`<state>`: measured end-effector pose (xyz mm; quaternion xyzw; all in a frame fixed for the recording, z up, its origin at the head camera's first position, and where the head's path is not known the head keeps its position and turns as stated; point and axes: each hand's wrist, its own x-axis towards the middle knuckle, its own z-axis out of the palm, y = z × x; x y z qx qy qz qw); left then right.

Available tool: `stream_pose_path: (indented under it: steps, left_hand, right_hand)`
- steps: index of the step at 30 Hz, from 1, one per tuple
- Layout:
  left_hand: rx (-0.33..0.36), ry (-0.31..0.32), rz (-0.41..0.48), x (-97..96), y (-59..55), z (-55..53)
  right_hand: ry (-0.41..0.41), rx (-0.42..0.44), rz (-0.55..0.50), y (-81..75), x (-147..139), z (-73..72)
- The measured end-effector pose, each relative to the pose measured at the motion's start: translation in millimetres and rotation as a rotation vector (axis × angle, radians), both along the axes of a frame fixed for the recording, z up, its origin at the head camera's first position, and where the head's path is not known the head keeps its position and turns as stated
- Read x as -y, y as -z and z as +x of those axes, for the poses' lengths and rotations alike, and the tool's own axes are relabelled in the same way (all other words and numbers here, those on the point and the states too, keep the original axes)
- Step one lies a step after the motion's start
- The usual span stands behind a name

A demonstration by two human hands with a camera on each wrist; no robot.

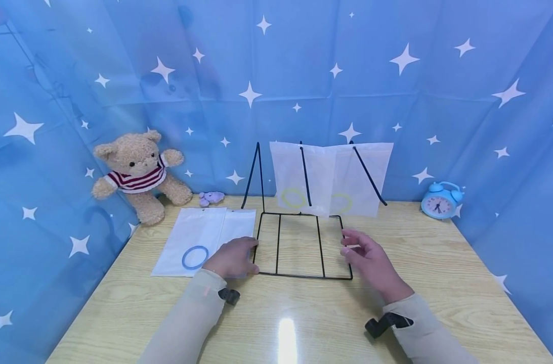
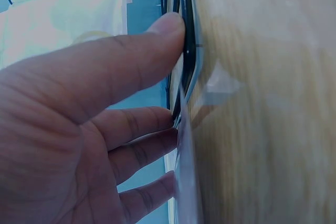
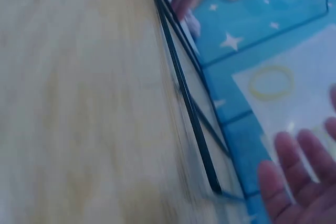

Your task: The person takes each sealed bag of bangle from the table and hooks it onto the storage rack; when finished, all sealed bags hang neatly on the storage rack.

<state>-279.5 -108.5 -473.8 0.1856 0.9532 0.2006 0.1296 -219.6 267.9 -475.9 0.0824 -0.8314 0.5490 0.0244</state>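
A black wire rack (image 1: 299,276) with three upward-slanting prongs stands mid-table. Two translucent white bags, the left one (image 1: 285,164) and the right one (image 1: 344,172), hang from its middle and right prongs, each showing a yellowish ring near the bottom. My left hand (image 1: 232,258) is at the left side of the base, its thumb against the wire and the fingers spread, nearly straight. My right hand (image 1: 372,260) is beside the right side with loosely bent fingers; in the right wrist view they are apart from the wire. Flat white bags (image 1: 180,237) lie under and beyond my left hand, with a blue ring (image 1: 183,259) showing.
A teddy bear (image 1: 137,167) in a striped shirt sits at the back left, near a small purple toy (image 1: 211,198). At the back right stands a blue alarm clock (image 1: 440,205). A blue starred curtain (image 1: 294,60) surrounds the wooden table (image 1: 326,323).
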Motion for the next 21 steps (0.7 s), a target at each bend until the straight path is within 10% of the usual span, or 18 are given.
stream_pose_path:
  steps: [7,21]
  left_hand:
    - [0.021,-0.007,0.016,-0.6,0.0,0.2]
    - [0.019,-0.012,0.007,0.9,1.3,-0.7]
  right_hand:
    - [-0.001,0.079,0.211,1.7,-20.9,-5.3]
    - [-0.076,0.241,0.277,9.9,-32.7,-10.1]
